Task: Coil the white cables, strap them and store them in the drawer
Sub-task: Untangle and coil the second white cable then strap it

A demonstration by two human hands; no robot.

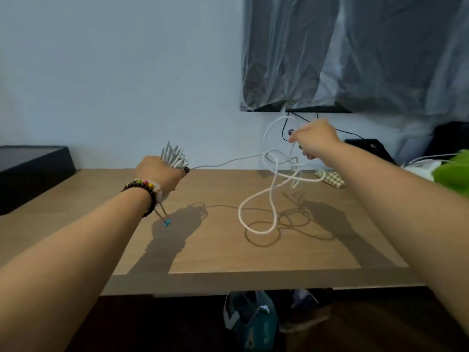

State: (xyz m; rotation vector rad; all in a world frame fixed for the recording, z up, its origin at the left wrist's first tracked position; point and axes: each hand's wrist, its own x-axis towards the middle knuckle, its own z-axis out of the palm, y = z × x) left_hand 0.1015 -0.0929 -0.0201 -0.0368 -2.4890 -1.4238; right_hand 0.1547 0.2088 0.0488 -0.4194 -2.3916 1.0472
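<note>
Our left hand (pixel 158 174) gripped a coiled bundle (pixel 173 157) of thin white cable, fingers curled round it above the wooden desk (pixel 215 250). Our right hand (pixel 313 139) held up a tangled thicker white cable (pixel 256 207), fingertips apparently pinching it; blur hid details. Its lower loops rested on the desk.

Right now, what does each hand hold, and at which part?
The left hand grips a bunch of coiled thin white cable. The right hand holds tangled loops of thicker white cable near their top, above the brown wooden table.
</note>
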